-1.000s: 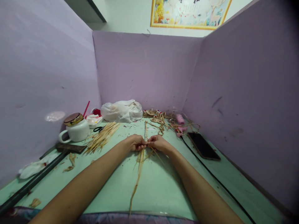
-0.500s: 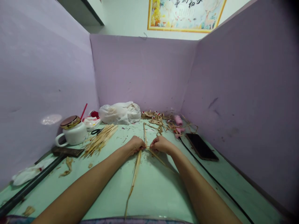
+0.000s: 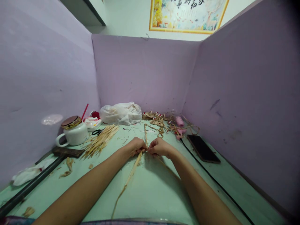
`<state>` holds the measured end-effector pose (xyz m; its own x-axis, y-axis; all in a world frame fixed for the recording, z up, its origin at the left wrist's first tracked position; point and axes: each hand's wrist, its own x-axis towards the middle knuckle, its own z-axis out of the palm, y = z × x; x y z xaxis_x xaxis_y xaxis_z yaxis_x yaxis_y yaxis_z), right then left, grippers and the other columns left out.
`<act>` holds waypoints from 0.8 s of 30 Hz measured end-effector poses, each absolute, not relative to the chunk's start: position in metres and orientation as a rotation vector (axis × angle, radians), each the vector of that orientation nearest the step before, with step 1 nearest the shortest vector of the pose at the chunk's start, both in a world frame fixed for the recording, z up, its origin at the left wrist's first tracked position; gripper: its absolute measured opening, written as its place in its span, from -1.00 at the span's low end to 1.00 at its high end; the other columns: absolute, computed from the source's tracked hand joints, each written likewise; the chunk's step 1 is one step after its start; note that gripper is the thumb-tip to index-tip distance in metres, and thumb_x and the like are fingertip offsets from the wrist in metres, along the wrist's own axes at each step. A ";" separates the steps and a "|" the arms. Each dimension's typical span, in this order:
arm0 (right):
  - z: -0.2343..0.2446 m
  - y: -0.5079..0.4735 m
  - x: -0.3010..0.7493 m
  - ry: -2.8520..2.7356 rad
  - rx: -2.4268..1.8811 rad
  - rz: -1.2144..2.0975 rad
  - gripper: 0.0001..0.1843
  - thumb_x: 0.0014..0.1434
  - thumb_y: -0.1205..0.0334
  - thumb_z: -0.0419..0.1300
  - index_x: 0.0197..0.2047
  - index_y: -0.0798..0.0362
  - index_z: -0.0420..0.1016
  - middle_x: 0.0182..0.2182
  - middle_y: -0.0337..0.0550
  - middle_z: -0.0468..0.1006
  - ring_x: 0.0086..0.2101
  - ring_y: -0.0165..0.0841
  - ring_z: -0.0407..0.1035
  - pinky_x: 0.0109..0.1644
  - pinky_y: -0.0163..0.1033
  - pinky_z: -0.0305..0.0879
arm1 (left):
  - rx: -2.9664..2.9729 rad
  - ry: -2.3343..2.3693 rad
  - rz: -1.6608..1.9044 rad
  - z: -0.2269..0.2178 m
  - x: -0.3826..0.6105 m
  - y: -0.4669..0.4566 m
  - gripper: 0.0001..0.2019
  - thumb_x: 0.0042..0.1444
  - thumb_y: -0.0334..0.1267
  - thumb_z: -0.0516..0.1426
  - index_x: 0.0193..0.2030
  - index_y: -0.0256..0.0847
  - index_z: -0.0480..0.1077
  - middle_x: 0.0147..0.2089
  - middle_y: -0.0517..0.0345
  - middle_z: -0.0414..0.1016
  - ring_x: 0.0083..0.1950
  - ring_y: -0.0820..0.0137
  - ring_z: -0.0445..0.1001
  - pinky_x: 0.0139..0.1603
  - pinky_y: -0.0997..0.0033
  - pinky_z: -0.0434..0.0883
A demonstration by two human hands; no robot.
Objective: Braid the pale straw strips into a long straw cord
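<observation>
My left hand (image 3: 136,146) and my right hand (image 3: 158,147) meet at the middle of the pale green table (image 3: 152,190), both with fingers pinched together on dry straw strands (image 3: 128,178). One long strand runs from the pinch toward me and to the left, ending near the table's front edge. A thinner stalk (image 3: 145,132) sticks out away from the hands toward the back. The fingertips almost touch each other over the strands.
A bundle of straw sticks (image 3: 100,140), black scissors (image 3: 97,132), a white lidded mug (image 3: 72,131) and a dark hammer (image 3: 67,152) lie at the left. A white plastic bag (image 3: 122,113) and woven straw pieces (image 3: 159,120) sit at the back. A phone (image 3: 202,148) with black cable lies right. Purple partitions enclose the table.
The hands have come back together after parting slightly. The long strand's near end has swung to the left.
</observation>
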<state>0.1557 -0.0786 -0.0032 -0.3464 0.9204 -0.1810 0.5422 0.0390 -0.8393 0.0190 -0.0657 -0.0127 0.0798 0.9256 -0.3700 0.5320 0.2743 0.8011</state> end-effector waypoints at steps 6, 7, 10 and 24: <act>-0.018 -0.081 0.142 -2.054 -1.343 1.148 -0.88 -0.27 0.48 0.07 -0.67 0.16 0.42 -0.77 -0.30 0.35 -0.70 -0.54 0.20 -0.61 -0.46 0.08 | 1.405 1.581 0.463 -0.015 0.012 -0.061 -0.87 -0.32 -0.37 0.05 -0.75 -0.25 0.15 -0.84 0.29 0.00 -0.78 0.61 -0.06 -0.70 0.52 -0.14; -0.017 -0.082 0.142 -2.043 -1.318 1.190 -0.88 -0.26 0.47 0.08 -0.65 0.16 0.42 -0.76 -0.30 0.36 -0.69 -0.54 0.22 -0.61 -0.46 0.09 | 1.420 1.584 0.442 -0.013 0.011 -0.061 -0.86 -0.33 -0.36 0.05 -0.75 -0.25 0.14 -0.84 0.30 0.00 -0.78 0.60 -0.06 -0.71 0.53 -0.14; -0.006 -0.084 0.148 -2.020 -1.279 1.379 -0.94 -0.22 0.42 0.14 -0.64 0.17 0.42 -0.74 -0.28 0.40 -0.67 -0.53 0.25 -0.59 -0.46 0.13 | 1.426 1.563 0.374 -0.005 0.008 -0.064 -0.84 -0.34 -0.33 0.08 -0.74 -0.23 0.13 -0.83 0.32 -0.04 -0.77 0.60 -0.07 -0.71 0.54 -0.17; -0.010 -0.077 0.140 -1.346 -1.371 1.623 -0.91 -0.12 0.49 0.04 -0.54 0.18 0.33 -0.69 -0.21 0.39 -0.66 -0.48 0.29 -0.61 -0.40 0.25 | 1.463 1.264 0.539 -0.019 0.000 -0.055 -0.82 -0.35 -0.23 0.12 -0.67 -0.28 0.20 -0.73 0.31 0.12 -0.74 0.66 -0.05 -0.72 0.56 -0.16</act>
